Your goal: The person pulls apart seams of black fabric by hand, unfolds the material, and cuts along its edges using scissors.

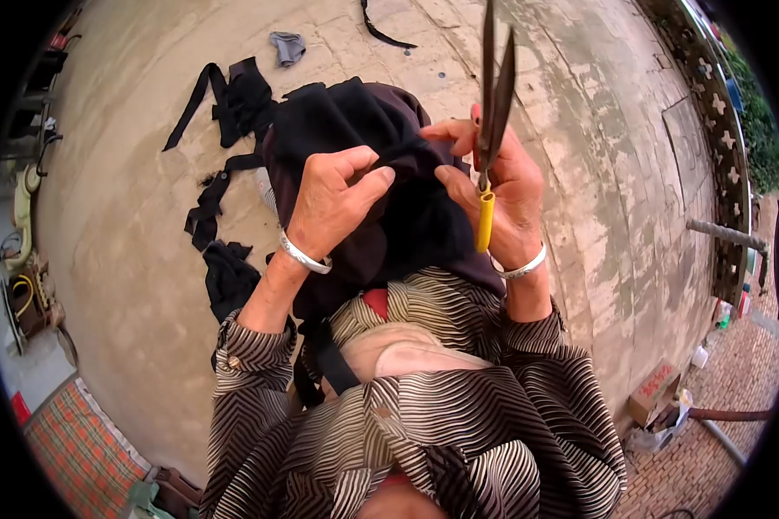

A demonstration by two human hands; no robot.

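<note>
Dark black and brown cloth (pixel 337 112) lies bunched over my lap. My left hand (pixel 337 195) is closed in a pinch on a dark strip of this cloth, thumb against the curled index finger. Opposite it, my right hand (pixel 511 190) holds a pair of scissors (pixel 486 147) with one yellow and one red handle. The long dark blades point away from me, slightly apart. The thumb and index finger of the right hand reach to the cloth's edge; whether they grip it I cannot tell.
Black cloth scraps (pixel 242 99) and cut strips (pixel 208 203) lie on the concrete floor (pixel 130 285) at left. A small grey cloth (pixel 287 48) sits farther off. At right are a cardboard box (pixel 655 391) and a pierced low wall (pixel 718 104); a checked cloth (pixel 86 441) lies lower left.
</note>
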